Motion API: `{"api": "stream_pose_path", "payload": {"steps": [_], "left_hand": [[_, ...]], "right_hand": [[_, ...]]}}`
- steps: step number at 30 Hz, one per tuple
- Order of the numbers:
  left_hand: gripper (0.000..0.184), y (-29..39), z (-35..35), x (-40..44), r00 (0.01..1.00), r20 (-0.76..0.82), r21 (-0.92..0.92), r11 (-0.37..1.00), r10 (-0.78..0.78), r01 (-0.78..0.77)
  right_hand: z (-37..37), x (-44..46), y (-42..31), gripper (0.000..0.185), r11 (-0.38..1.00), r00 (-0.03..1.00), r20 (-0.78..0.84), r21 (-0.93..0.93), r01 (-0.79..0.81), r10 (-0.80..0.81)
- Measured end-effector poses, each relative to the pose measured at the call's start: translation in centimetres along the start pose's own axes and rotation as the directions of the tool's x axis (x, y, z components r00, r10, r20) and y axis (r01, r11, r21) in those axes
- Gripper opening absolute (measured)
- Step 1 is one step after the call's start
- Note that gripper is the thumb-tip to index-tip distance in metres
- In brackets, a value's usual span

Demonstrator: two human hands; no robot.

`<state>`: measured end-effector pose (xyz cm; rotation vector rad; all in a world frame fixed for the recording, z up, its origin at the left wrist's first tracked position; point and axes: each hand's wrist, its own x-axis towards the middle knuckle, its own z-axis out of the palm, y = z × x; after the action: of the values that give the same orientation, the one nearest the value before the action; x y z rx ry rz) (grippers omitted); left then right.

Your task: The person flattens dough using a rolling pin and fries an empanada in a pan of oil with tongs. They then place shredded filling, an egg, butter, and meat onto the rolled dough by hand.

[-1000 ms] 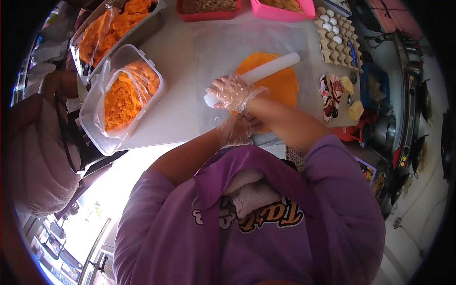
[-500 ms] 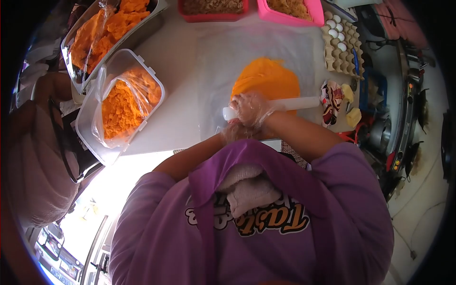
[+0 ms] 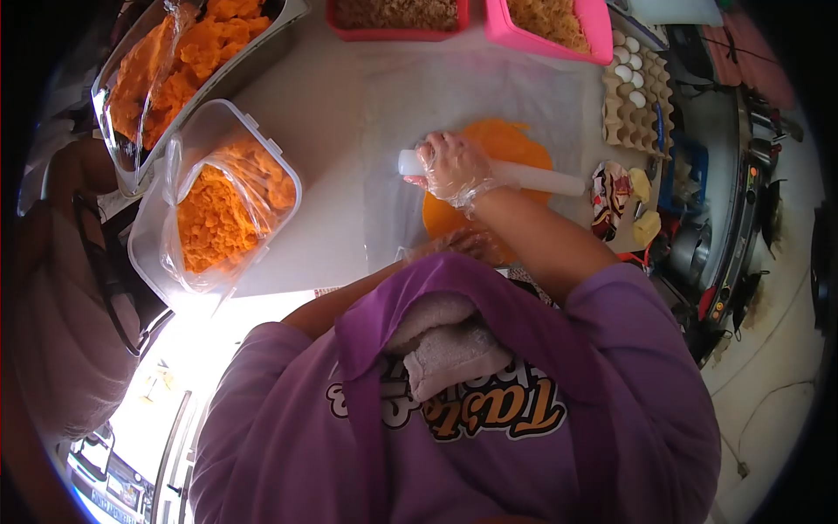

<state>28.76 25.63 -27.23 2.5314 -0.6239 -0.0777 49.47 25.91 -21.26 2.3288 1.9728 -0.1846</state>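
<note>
A white rolling pin (image 3: 537, 177) lies across a flat orange sheet of dough (image 3: 506, 138) on clear plastic. My right hand (image 3: 454, 166), in a clear plastic glove, is wrapped round the pin near its left end. Close to my body, at the near edge of the dough, is my left hand (image 3: 467, 243), also gloved; its fingers lie flat and spread by the dough's lower edge. Part of the dough is hidden under my right hand and the pin.
A lined tub (image 3: 292, 166) of orange mash and a metal tray (image 3: 236, 65) of more mash are at left. Red (image 3: 397, 35) and pink (image 3: 602, 35) containers stand at the back. Right: an egg tray (image 3: 630, 131), a crumpled wrapper (image 3: 608, 196). A person (image 3: 70, 306) is at far left.
The rolling pin, first slanted, came back toward my body, then moved away again with my right hand on it. My left hand now shows apart from my right, at the dough's near edge.
</note>
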Motion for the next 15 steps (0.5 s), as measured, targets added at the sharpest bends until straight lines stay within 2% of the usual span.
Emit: {"api": "stream_pose_path", "payload": {"steps": [1,5,6,7,8,9,12,15], "left_hand": [[0.042,-0.5,0.2,5.9,1.000,0.005,-0.001,1.000,-0.002,0.002],[0.039,0.2,1.4,5.1,0.999,0.026,0.001,1.000,-0.020,0.020],[0.039,0.2,1.6,5.0,0.999,0.025,0.004,1.000,-0.026,0.026],[0.042,0.3,2.1,5.0,0.999,0.023,0.541,0.840,0.042,-0.048],[0.046,0.4,2.3,4.8,0.993,0.062,0.906,0.411,0.100,-0.098],[0.046,0.5,2.5,4.9,0.993,0.065,0.906,0.411,0.095,-0.099],[0.049,0.7,2.4,5.0,0.997,-0.001,0.890,0.454,0.071,-0.032],[0.053,1.0,2.1,5.4,0.996,-0.071,0.864,0.502,0.055,0.034]], "right_hand": [[0.0,0.3,0.0,0.048,1.000,0.999,-0.025,0.002,-0.024,0.024],[0.9,1.5,0.3,0.048,0.992,0.992,-0.038,0.028,-0.121,0.122],[1.2,1.9,0.5,0.049,0.987,0.979,-0.125,-0.003,-0.162,0.160],[1.7,2.3,0.6,0.049,0.978,0.958,-0.210,-0.027,-0.207,0.197],[1.4,2.9,0.9,0.051,0.969,0.955,-0.161,0.046,-0.245,0.249],[1.0,3.3,1.0,0.051,0.969,0.956,-0.161,0.050,-0.241,0.246],[0.0,4.1,1.6,0.054,0.927,0.943,-0.072,0.220,-0.303,0.325],[-1.1,4.1,1.4,0.051,0.896,0.932,0.011,0.274,-0.350,0.361]]}}
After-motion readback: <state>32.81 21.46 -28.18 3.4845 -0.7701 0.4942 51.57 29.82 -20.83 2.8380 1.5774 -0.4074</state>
